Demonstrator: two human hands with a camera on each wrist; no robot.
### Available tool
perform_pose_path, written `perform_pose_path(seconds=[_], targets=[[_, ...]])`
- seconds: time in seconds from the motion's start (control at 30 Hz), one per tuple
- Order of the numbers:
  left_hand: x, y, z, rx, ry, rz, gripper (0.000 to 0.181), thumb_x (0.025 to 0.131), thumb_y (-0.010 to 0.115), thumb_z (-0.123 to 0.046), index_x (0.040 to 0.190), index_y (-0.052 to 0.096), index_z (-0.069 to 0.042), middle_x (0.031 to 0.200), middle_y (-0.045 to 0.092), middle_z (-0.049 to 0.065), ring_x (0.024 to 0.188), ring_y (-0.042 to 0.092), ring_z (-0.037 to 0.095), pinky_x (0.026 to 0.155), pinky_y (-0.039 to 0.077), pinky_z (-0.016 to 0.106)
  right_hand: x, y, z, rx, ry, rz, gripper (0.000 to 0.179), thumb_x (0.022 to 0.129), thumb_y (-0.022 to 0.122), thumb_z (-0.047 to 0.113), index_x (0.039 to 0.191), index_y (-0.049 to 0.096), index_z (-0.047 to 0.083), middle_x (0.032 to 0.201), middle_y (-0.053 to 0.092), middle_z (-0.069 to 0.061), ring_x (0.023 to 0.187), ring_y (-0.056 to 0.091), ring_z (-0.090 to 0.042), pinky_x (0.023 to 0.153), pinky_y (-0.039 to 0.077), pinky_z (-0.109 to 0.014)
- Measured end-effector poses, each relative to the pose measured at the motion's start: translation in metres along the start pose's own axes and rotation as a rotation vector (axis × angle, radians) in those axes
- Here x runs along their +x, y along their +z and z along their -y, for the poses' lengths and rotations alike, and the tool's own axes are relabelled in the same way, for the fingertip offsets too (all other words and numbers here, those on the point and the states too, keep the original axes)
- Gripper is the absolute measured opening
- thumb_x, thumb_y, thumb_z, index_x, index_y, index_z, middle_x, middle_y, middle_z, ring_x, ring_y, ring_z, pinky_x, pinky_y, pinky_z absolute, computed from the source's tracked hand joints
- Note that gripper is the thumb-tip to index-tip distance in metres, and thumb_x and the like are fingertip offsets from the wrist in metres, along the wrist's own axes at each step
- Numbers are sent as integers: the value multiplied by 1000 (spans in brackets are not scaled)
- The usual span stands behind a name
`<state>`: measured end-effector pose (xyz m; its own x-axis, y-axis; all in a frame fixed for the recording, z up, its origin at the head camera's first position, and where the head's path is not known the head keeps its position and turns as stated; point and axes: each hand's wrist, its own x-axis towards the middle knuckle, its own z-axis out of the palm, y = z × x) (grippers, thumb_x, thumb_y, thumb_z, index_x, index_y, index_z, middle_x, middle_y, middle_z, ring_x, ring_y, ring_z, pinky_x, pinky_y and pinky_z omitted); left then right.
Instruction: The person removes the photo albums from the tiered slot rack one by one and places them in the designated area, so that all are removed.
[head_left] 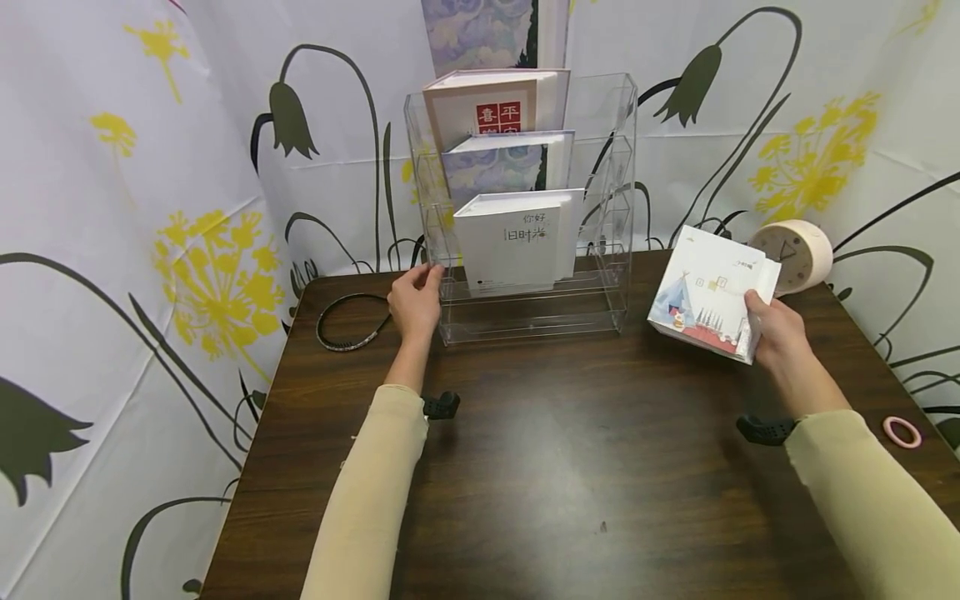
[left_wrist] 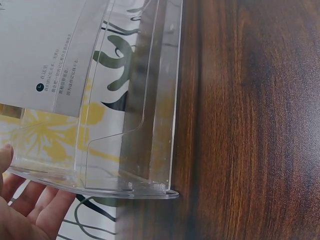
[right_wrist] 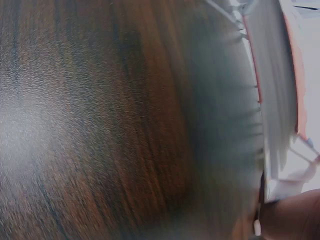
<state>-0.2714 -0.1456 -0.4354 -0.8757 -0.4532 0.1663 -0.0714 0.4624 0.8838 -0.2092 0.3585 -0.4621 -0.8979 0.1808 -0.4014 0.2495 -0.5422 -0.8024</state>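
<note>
Tent-illustrated book [head_left: 708, 287], right hand [head_left: 780, 333] gripping it, stays apart from the acrylic rack [head_left: 532, 328], whose left edge the left hand [head_left: 415, 304] pinches; wooden tabletop [head_left: 570, 467] stretches between.

The tent-printed book [head_left: 705, 292] is white, blue and red.

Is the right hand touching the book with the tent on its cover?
Touching. The head view shows it: the right hand grips the book at its right edge, thumb over the front.

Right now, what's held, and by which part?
Right hand: tent-illustrated book, by its right edge. Left hand: clear tiered rack, by its left side.
</note>
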Motion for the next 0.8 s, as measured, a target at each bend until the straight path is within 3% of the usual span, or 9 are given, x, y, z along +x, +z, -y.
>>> perform_pose_path(seconds=[0.2, 0.37, 0.5, 0.6, 0.73, 0.8], targets=[[0, 1, 1, 4, 8, -8, 32, 90, 70, -39, 113, 75, -16, 101, 74, 2, 99, 63, 24, 91, 43, 42, 11, -2, -10, -230, 71, -164, 36, 93, 65, 30, 117, 47, 10, 73, 64, 5, 67, 63, -8, 59, 52, -27], [0, 2, 0, -4, 26, -11, 32, 91, 70, -39, 112, 75, -16, 100, 74, 3, 97, 64, 24, 90, 44, 42, 16, -3, -15, -310, 134, -254, 61, 94, 64, 32, 141, 37, 5, 71, 58, 7, 65, 58, -7, 58, 50, -25], [0, 3, 1, 7, 29, -16, 32, 91, 69, -38, 112, 75, -16, 100, 74, 3, 95, 65, 23, 90, 43, 42, 18, -1, -19, -354, 142, -268, 74, 95, 61, 32, 151, 25, 1, 69, 56, 8, 62, 56, -6, 56, 49, -24], [1, 3, 2, 17, 34, -21, 32, 91, 69, -39, 112, 75, -16, 100, 74, 3, 94, 65, 24, 89, 44, 42, 20, 1, -20, -380, 131, -271, 62, 96, 62, 30, 144, 36, 2, 67, 57, 8, 60, 57, -6, 55, 49, -24], [1, 3, 3, 16, 43, -28, 30, 91, 70, -37, 111, 75, -15, 99, 74, 3, 93, 66, 24, 89, 44, 42, 23, 2, -19, -426, 114, -284, 34, 93, 68, 27, 114, 49, 7, 67, 57, 8, 60, 57, -7, 55, 48, -24], [1, 2, 3, 15, 43, -26, 30, 91, 70, -37, 111, 75, -15, 100, 74, 3, 94, 66, 25, 90, 44, 42, 25, 1, -19, -473, 91, -279, 39, 91, 71, 26, 117, 51, 6, 70, 57, 8, 62, 57, -6, 56, 48, -23]])
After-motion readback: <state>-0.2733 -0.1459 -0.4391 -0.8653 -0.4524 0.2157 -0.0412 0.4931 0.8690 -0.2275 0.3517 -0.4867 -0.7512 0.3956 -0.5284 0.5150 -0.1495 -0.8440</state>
